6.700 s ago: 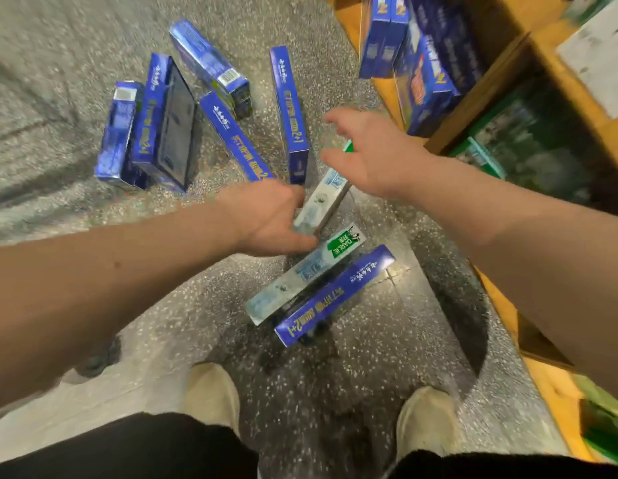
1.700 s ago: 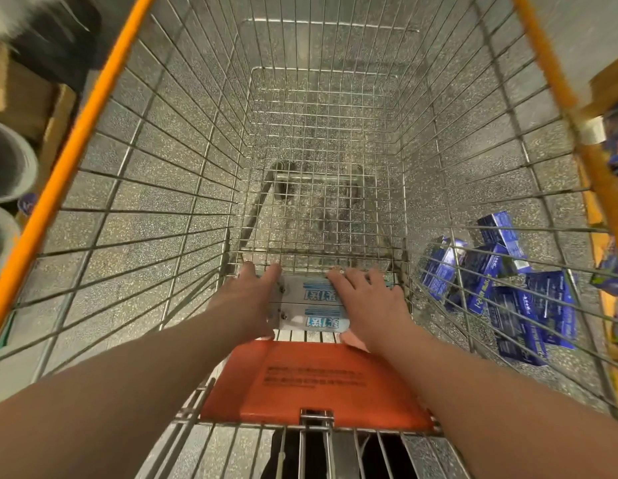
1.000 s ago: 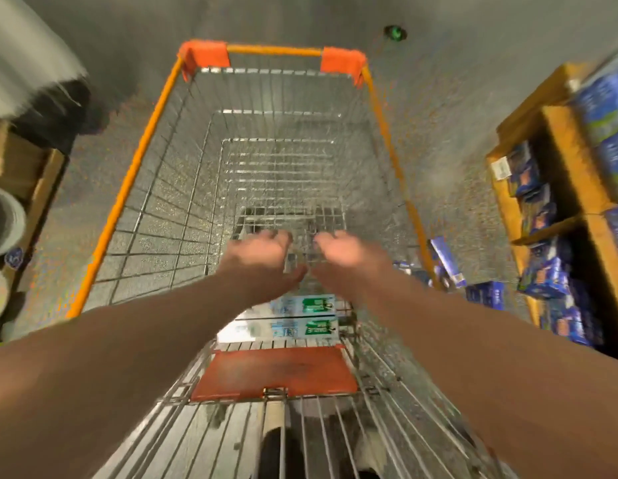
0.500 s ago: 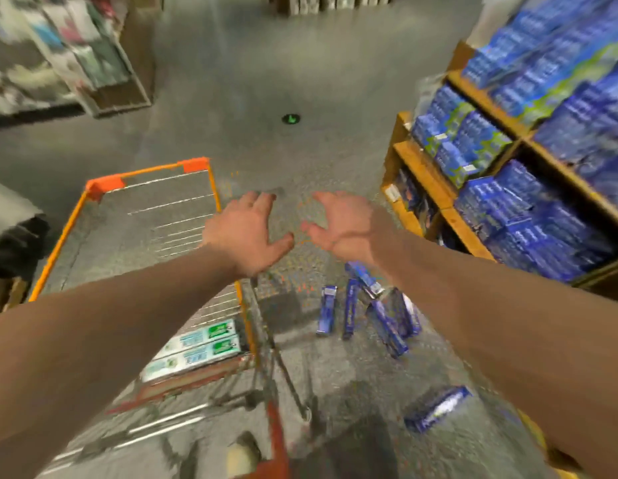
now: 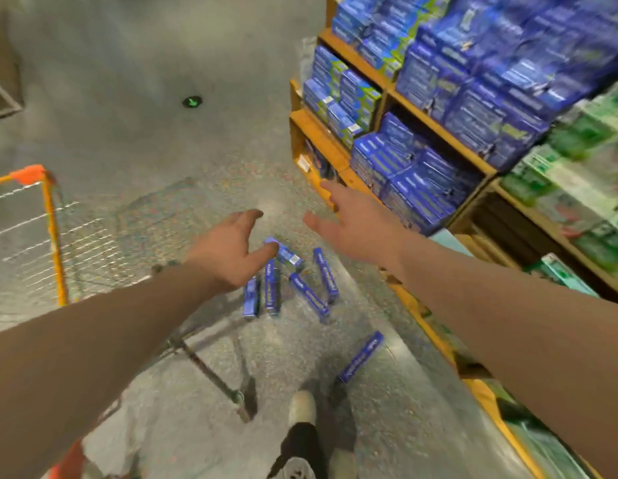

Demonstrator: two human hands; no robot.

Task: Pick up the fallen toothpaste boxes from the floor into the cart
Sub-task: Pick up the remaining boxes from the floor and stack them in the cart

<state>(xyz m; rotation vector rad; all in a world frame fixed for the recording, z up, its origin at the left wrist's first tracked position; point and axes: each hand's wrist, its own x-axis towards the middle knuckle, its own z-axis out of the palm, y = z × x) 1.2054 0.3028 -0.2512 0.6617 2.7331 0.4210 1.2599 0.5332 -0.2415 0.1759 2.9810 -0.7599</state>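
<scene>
Left hand (image 5: 231, 252) and right hand (image 5: 354, 229): fingers spread, empty. I see blue toothpaste boxes (image 5: 273, 288) clustered on the floor (image 5: 162, 98) beside the cart (image 5: 53, 236); a lone box (image 5: 362, 356) lies apart, nearer. Likely light, stiff cardboard; pinch across narrow sides, mid-length.

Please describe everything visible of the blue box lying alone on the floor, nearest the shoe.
The lone blue box is long and narrow, apparently cardboard, with pale print too blurred to read. It lies flat and diagonal on the speckled grey floor, apart from the other fallen boxes. Only the floor touches it.
</scene>
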